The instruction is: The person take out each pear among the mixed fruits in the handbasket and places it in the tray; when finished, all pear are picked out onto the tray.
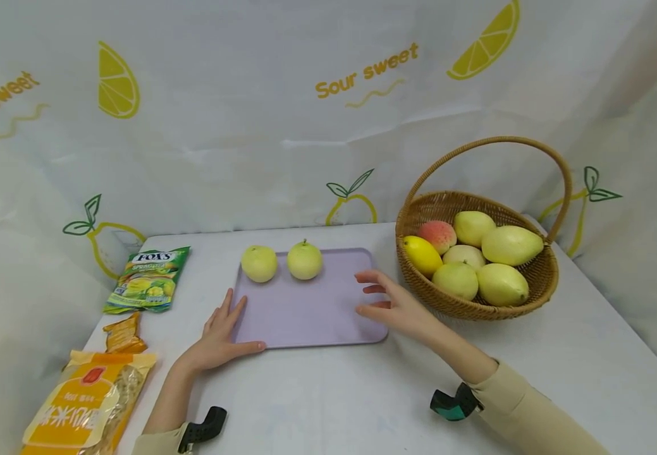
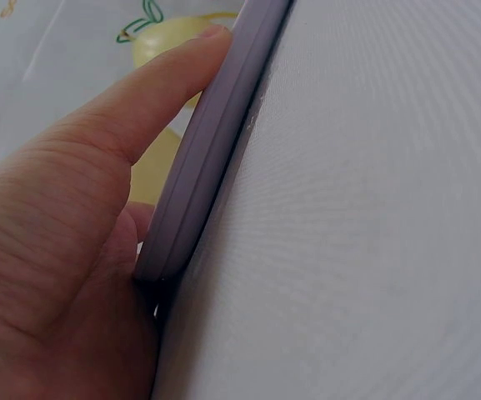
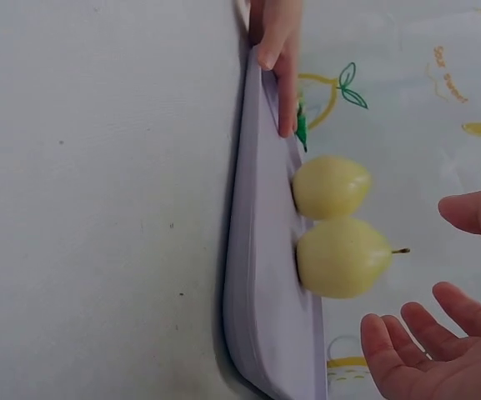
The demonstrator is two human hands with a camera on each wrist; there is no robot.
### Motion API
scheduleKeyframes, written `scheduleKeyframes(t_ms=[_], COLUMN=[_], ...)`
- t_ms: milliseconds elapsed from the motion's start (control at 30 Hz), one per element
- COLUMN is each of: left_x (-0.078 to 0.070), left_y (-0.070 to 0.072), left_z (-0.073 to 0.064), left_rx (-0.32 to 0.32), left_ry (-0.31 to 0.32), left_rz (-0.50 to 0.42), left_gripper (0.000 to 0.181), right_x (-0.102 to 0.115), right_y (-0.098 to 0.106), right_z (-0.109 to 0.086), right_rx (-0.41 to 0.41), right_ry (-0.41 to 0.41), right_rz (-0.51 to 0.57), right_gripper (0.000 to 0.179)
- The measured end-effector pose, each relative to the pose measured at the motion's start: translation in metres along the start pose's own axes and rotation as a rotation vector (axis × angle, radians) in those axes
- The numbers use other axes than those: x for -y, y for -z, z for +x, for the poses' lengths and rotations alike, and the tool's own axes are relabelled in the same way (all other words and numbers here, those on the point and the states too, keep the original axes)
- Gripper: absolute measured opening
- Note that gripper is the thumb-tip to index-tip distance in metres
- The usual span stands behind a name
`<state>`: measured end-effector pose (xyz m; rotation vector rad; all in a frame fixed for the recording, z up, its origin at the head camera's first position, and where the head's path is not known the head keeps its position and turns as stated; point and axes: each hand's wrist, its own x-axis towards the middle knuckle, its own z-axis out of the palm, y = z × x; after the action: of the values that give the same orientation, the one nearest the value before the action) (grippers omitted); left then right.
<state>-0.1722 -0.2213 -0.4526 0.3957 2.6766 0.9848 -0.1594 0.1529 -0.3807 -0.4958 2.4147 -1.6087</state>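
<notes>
A shallow lilac tray [image 1: 305, 316] lies on the white table. Two pale yellow-green pears [image 1: 305, 261] sit side by side at its back left; in the right wrist view, the nearer pear [image 3: 344, 258] has a short stem. My left hand [image 1: 218, 338] rests at the tray's front left corner, its thumb along the front rim and its fingers spread by the left side. In the left wrist view the thumb [image 2: 173, 87] touches the tray's edge [image 2: 194, 187]. Above the tray's right end, my right hand [image 1: 393, 306] holds nothing, with fingers loosely bent and apart.
Right of the tray stands a wicker basket [image 1: 550, 284] with a tall handle, holding a red peach [image 1: 437, 236], a lemon [image 1: 422, 255] and several pale fruits. On the left lie a green candy bag [image 1: 148, 281], a small orange packet [image 1: 125, 333] and a yellow food bag [image 1: 86, 404]. A printed curtain hangs behind.
</notes>
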Motion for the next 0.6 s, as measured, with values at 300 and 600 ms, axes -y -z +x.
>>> scheduleKeyframes(t_ms=[300,600], left_x=[0.000,-0.002], left_y=[-0.001,0.000], left_z=[0.000,0.000], left_rx=[-0.005,-0.004], left_ry=[-0.008,0.001], left_rz=[-0.009,-0.004], left_gripper=[0.109,0.109], right_x=[0.011,0.031], right_y=[0.016,0.045], right_z=[-0.023,-0.044], right_rx=[0.030,0.034], right_ry=[0.060,0.144], right_rz=[-0.042,-0.144], right_gripper=[0.053,0.048])
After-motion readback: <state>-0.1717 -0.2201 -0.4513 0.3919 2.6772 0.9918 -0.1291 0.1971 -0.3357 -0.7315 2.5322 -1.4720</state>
